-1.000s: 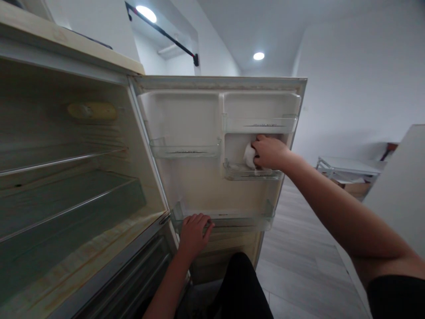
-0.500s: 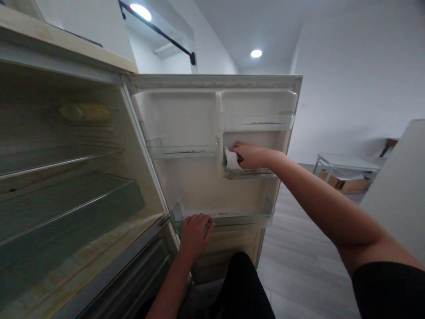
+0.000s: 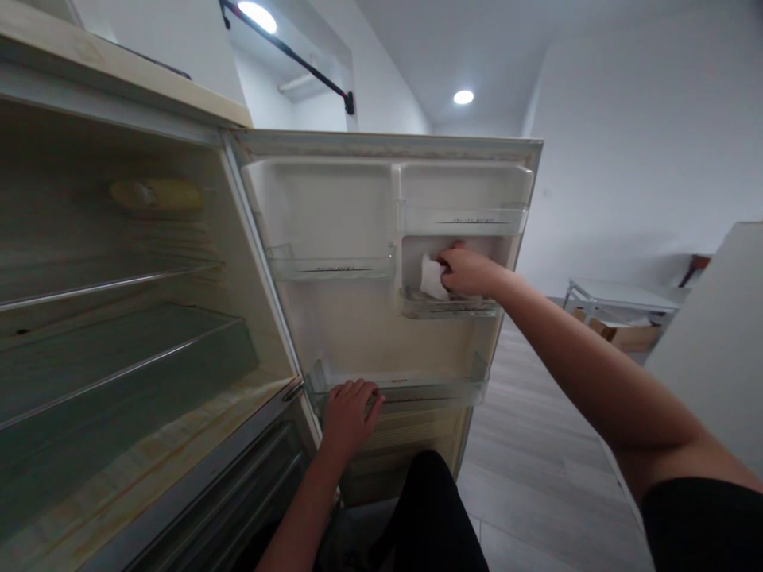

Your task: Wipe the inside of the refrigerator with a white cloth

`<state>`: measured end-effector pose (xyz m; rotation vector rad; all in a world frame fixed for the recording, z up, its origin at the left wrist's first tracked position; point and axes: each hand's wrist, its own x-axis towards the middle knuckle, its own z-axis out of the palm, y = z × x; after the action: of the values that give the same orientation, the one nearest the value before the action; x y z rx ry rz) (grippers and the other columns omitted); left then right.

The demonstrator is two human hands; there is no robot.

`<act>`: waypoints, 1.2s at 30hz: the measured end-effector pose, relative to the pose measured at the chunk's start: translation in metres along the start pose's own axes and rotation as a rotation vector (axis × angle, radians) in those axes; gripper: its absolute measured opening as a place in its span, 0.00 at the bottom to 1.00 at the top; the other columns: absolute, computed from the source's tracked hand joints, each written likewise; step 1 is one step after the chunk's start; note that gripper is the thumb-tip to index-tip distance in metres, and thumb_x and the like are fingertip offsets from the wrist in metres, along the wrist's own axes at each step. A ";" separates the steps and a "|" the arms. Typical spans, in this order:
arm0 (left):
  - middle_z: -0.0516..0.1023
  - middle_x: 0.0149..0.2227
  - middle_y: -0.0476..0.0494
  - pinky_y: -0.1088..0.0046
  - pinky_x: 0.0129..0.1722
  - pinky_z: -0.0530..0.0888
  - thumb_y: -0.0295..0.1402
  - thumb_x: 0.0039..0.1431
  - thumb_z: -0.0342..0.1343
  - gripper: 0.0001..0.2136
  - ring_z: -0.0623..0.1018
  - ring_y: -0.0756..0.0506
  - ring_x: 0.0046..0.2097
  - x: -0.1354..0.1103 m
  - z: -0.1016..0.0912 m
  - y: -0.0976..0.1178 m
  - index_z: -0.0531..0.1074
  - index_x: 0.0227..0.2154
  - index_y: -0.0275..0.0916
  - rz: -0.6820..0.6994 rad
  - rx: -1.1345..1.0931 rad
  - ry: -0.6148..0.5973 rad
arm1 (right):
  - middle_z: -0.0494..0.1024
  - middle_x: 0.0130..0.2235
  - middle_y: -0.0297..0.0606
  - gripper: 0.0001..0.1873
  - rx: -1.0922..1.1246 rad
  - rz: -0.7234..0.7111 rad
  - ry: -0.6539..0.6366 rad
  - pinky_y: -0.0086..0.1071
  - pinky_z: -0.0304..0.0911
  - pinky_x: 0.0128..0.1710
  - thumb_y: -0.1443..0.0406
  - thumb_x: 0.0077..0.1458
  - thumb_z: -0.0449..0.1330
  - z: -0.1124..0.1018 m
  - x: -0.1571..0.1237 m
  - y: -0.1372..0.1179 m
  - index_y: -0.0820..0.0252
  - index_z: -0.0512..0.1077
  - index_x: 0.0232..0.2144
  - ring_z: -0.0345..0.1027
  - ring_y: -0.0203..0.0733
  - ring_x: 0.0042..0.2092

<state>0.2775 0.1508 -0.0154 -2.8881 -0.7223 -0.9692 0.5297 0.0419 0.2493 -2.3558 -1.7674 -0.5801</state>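
Note:
My right hand (image 3: 470, 270) is closed on a crumpled white cloth (image 3: 434, 278), inside the small middle-right door shelf (image 3: 447, 308) of an open fridge. The cloth hangs from my fingers against the shelf's inner side; whether it is paper or fabric I cannot tell. Lower down, the fingers of my left hand (image 3: 351, 409) curl over the front rim of the long clear bottom door shelf (image 3: 429, 395), with the thumb on the near side. The fridge door (image 3: 339, 326) stands wide open, its inner face towards me.
To the left is the fridge interior, with a glass shelf (image 3: 119, 361), stained edges and a yellowish lamp cover (image 3: 156, 195). Two more clear door shelves sit higher: an upper-right one (image 3: 462, 218) and a left one (image 3: 334, 268). A low rack (image 3: 625, 295) stands by the right wall.
My right hand has moved the cloth to the right and slightly up within the small door shelf. My left hand stays on the bottom shelf rim.

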 end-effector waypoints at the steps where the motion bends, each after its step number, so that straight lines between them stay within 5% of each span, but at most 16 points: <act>1: 0.80 0.39 0.46 0.60 0.48 0.63 0.38 0.68 0.53 0.06 0.76 0.41 0.43 0.000 0.000 0.001 0.73 0.39 0.43 -0.001 -0.002 -0.003 | 0.77 0.47 0.53 0.17 0.067 -0.043 0.037 0.37 0.66 0.51 0.68 0.59 0.54 0.004 0.005 -0.008 0.67 0.75 0.48 0.70 0.52 0.52; 7: 0.80 0.39 0.47 0.59 0.49 0.63 0.37 0.69 0.52 0.06 0.76 0.41 0.44 -0.003 -0.002 0.000 0.72 0.38 0.44 0.003 -0.007 -0.006 | 0.73 0.52 0.56 0.21 0.325 -0.177 0.117 0.41 0.69 0.50 0.65 0.56 0.57 0.026 0.019 -0.046 0.72 0.67 0.51 0.70 0.50 0.48; 15: 0.79 0.37 0.48 0.59 0.49 0.63 0.38 0.68 0.53 0.06 0.75 0.41 0.43 -0.008 -0.010 -0.003 0.72 0.38 0.43 -0.001 -0.057 -0.030 | 0.76 0.47 0.52 0.14 0.258 -0.283 0.039 0.35 0.66 0.45 0.65 0.57 0.57 0.020 -0.014 -0.044 0.68 0.69 0.45 0.71 0.47 0.45; 24: 0.79 0.37 0.50 0.59 0.49 0.63 0.37 0.66 0.56 0.04 0.76 0.42 0.42 -0.017 -0.020 -0.014 0.73 0.38 0.44 0.012 -0.157 -0.079 | 0.79 0.45 0.55 0.21 0.066 -0.139 0.087 0.37 0.60 0.35 0.62 0.55 0.56 0.015 -0.037 -0.086 0.66 0.66 0.49 0.75 0.54 0.39; 36: 0.80 0.39 0.48 0.60 0.49 0.63 0.37 0.68 0.54 0.05 0.76 0.42 0.44 -0.009 -0.007 -0.002 0.71 0.38 0.43 -0.008 -0.045 -0.033 | 0.80 0.44 0.48 0.12 0.100 -0.215 0.186 0.34 0.53 0.35 0.67 0.58 0.52 0.026 -0.032 -0.051 0.63 0.71 0.43 0.72 0.47 0.41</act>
<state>0.2663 0.1480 -0.0147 -2.9490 -0.7243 -0.9539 0.4796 0.0371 0.2073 -1.9912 -1.9269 -0.6968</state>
